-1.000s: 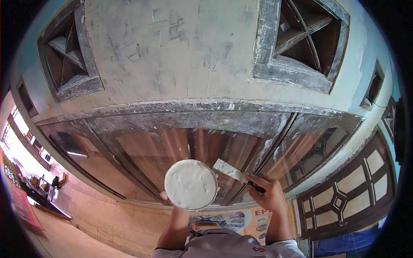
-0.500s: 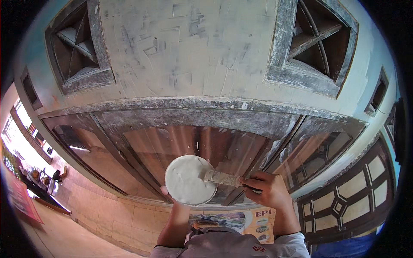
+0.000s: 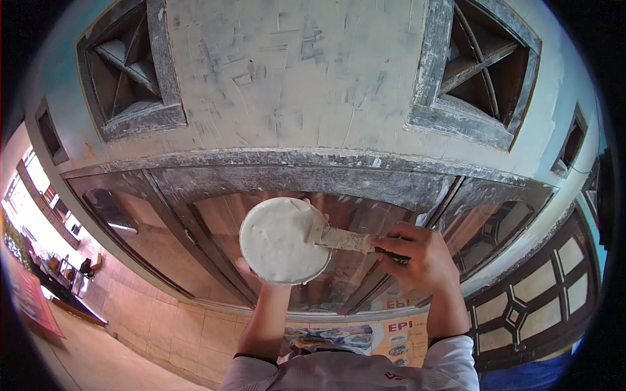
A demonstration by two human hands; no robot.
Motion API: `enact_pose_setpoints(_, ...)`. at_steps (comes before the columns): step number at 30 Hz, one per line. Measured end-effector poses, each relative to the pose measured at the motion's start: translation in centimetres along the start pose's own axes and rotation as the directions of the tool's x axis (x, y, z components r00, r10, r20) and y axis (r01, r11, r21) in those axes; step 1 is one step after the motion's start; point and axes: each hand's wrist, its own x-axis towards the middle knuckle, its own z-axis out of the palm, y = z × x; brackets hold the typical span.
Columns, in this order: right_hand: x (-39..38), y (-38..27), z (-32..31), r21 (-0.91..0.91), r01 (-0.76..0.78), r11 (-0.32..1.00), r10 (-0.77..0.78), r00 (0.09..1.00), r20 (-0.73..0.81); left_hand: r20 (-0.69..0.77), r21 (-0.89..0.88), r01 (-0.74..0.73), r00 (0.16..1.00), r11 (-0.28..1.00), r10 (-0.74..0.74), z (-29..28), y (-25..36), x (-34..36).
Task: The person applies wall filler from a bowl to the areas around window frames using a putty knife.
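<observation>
A round container of smooth white putty (image 3: 277, 241) rests in my left hand (image 3: 244, 266), mostly hidden beneath it, with the thumb at its lower left edge and fingertips at its upper right. My right hand (image 3: 417, 254) is closed around the dark handle of a putty knife (image 3: 345, 240). The knife lies nearly level, its paste-smeared blade pointing left. Its tip sits in the putty at the container's right side, where the surface is dented.
In front rises a wall (image 3: 261, 124) patched with pale filler over dark marks. Cross-barred wooden vents, a left one (image 3: 147, 120) and a right one (image 3: 427, 114), flank it. Below runs a worn window frame (image 3: 293, 177) with glass panes. A dark panelled door (image 3: 515, 319) stands at the right.
Both hands have moved upward, away from my body, bringing the container and knife along. The container looks larger and closer. The blade stays in the putty.
</observation>
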Motion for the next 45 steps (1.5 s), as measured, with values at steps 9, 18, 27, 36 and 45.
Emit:
enact_pose_setpoints(9, 1.9, 0.7, -2.3, 0.041, 0.029, 0.999, -0.031, 0.998, 0.053, 0.008, 0.089, -0.079, 0.997, 0.993, 0.079, 2.4, -0.9, 0.5)
enact_pose_setpoints(18, 2.5, 0.4, -2.2, 0.146, 0.014, 0.989, -0.025, 0.997, 0.072, 0.017, 0.177, -0.15, 0.989, 0.973, 0.15, 1.6, -1.0, 0.1)
enact_pose_setpoints(27, 2.9, 0.7, -2.6, 0.204, 0.078, 0.976, -0.099, 0.99, 0.098, 0.038, -0.138, 0.101, 0.995, 0.985, -0.097, 1.6, 1.4, -0.5)
enact_pose_setpoints(36, 4.3, 0.6, -2.4, 0.213, 0.159, 0.964, -0.2, 0.962, 0.187, -0.134, -0.182, 0.106, 0.982, 0.978, -0.131, 0.0, 2.6, -2.1)
enact_pose_setpoints(45, 4.4, 1.3, -1.8, 0.317, 0.124, 0.94, -0.207, 0.947, 0.244, -0.377, -0.315, -0.039, 0.922, 0.948, -0.087, -0.7, 2.4, -2.5)
